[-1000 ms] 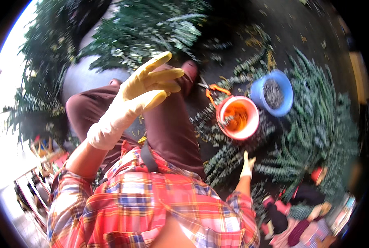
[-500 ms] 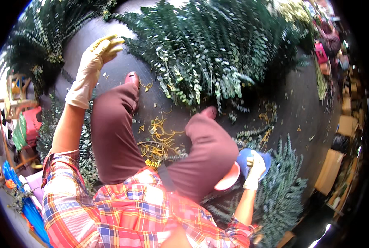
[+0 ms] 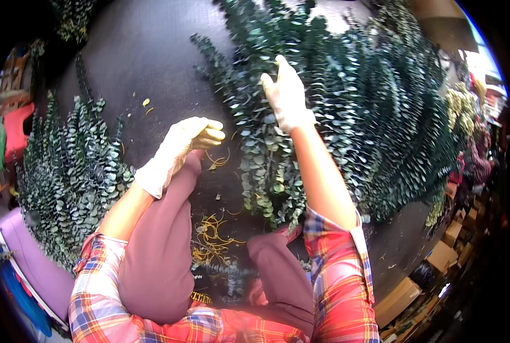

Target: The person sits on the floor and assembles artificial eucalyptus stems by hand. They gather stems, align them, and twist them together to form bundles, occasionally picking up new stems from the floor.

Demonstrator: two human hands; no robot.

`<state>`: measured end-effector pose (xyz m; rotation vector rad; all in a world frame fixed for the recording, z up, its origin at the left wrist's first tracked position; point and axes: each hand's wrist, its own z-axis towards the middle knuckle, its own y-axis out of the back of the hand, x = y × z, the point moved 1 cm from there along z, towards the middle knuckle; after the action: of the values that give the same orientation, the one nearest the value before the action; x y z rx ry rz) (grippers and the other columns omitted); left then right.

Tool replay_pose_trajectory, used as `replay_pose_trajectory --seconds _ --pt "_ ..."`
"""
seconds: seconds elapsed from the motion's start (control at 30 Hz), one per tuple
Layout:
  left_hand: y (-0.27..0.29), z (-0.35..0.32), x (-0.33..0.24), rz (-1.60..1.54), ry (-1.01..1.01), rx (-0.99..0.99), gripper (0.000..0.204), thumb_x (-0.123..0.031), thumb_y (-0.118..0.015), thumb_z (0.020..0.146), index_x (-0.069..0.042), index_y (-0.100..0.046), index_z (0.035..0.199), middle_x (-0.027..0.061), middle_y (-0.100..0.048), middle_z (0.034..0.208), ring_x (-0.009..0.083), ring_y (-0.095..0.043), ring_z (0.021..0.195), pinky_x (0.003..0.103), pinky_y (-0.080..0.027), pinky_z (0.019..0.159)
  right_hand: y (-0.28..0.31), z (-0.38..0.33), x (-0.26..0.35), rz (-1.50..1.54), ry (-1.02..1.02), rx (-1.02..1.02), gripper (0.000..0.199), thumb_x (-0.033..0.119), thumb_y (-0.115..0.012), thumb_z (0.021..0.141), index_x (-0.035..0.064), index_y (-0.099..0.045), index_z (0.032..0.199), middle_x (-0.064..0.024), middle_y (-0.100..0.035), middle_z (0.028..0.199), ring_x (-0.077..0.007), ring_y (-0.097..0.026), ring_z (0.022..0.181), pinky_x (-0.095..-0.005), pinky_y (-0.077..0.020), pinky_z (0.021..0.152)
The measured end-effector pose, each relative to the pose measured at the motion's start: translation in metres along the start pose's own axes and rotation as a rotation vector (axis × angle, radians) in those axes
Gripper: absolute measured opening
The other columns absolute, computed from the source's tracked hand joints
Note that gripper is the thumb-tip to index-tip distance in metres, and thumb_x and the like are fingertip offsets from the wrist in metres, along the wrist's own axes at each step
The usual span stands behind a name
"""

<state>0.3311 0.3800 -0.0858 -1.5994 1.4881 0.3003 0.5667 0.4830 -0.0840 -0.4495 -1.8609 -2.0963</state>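
Observation:
Both my hands wear pale yellow-white gloves. My left hand (image 3: 195, 137) hovers over my left knee, its fingers loosely bent and nothing visible in them. Further forward, my right hand (image 3: 288, 97) reaches over a large heap of leafy green eucalyptus branches (image 3: 346, 114). Its thumb and forefinger are apart, and no stem shows between them. Whether the fingertips touch the leaves, I cannot tell. Yellow elastic-looking loops (image 3: 212, 237) lie tangled on the dark floor between my legs.
A second bunch of eucalyptus (image 3: 75, 177) stands at my left, beside a purple panel-like object (image 3: 35, 251). Cardboard boxes (image 3: 401, 300) line the right side. A paler leafy bunch (image 3: 461, 108) and a person (image 3: 481, 157) are at the far right.
My right hand has left the round blue object low on the right and swung forward over the eucalyptus heap. My left hand has come down and nearer. The view has shifted.

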Motion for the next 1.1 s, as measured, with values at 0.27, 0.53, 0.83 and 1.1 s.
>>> replay_pose_trajectory --seconds 0.27,0.53,0.83,1.1 --pt "0.019 0.007 -0.010 -0.084 0.037 -0.077 0.037 -0.031 -0.054 0.100 -0.002 -0.063 0.121 0.0094 -0.070 0.107 0.0160 -0.066 0.096 0.030 -0.050 0.089 -0.017 0.008 -0.006 0.225 -0.195 0.432 0.032 0.021 -0.059 0.084 0.0063 -0.071 0.110 -0.0162 -0.072 0.101 -0.0313 -0.069 0.093 -0.0368 -0.0524 0.087" --pt "0.020 0.034 0.000 0.080 0.127 -0.119 0.044 -0.034 -0.059 0.097 -0.007 -0.056 0.132 0.0053 -0.067 0.117 0.0121 -0.063 0.100 0.026 -0.046 0.088 -0.022 -0.039 -0.004 0.483 -0.431 0.538 0.078 0.041 -0.075 0.084 -0.0067 -0.046 0.139 -0.0180 -0.067 0.117 -0.0215 -0.064 0.106 -0.0300 -0.0475 0.094" --pt "0.028 0.038 -0.005 0.072 0.054 0.040 0.046 -0.038 -0.056 0.099 -0.004 -0.059 0.130 0.0075 -0.068 0.116 0.0148 -0.064 0.106 0.029 -0.047 0.094 -0.044 -0.025 0.016 0.333 -0.271 0.175 0.035 0.024 -0.064 0.089 0.0001 -0.066 0.114 -0.0181 -0.071 0.101 -0.0334 -0.068 0.089 -0.0393 -0.0512 0.083" --pt "0.010 0.048 -0.027 0.139 -0.086 0.104 0.050 -0.040 -0.060 0.096 -0.002 -0.061 0.128 0.0088 -0.069 0.116 0.0143 -0.060 0.111 0.031 -0.046 0.097 0.009 -0.073 0.067 1.106 -0.693 0.380 0.024 0.021 -0.050 0.102 0.0053 -0.063 0.114 -0.0029 -0.070 0.083 -0.0054 -0.058 0.063 -0.0212 -0.0481 0.054"
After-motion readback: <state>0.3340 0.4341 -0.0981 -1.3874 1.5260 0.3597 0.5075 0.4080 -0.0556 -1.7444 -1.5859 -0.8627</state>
